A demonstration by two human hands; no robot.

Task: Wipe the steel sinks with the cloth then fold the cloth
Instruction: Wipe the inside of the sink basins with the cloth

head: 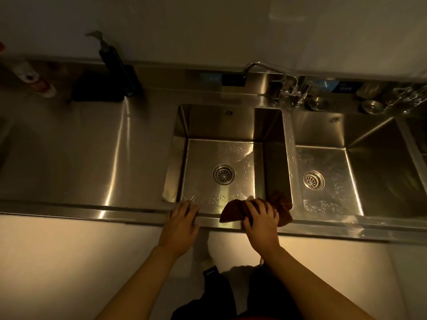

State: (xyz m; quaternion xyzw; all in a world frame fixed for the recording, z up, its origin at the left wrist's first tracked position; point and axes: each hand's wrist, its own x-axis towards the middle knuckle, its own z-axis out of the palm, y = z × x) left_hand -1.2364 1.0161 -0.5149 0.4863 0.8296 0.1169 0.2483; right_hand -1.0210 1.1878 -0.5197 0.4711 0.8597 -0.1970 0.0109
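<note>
Two steel sinks lie side by side in a steel counter. The left sink (272, 146) has a round drain and water drops on its floor; the right sink (374, 158) is wet too. A brown cloth (233, 212) is bunched on the front rim at the left sink's near right corner. My right hand (260, 218) grips the cloth and presses it on the rim, fingers curled over it. My left hand (182, 224) rests flat on the front rim at the left sink's near left corner, fingers straight.
A steel draining surface (80, 153) stretches left of the sinks. A dark pump dispenser (108, 56) and a tube (34, 79) stand at the back left. A swivel tap (270, 70) and tap fittings (404, 98) sit behind the sinks.
</note>
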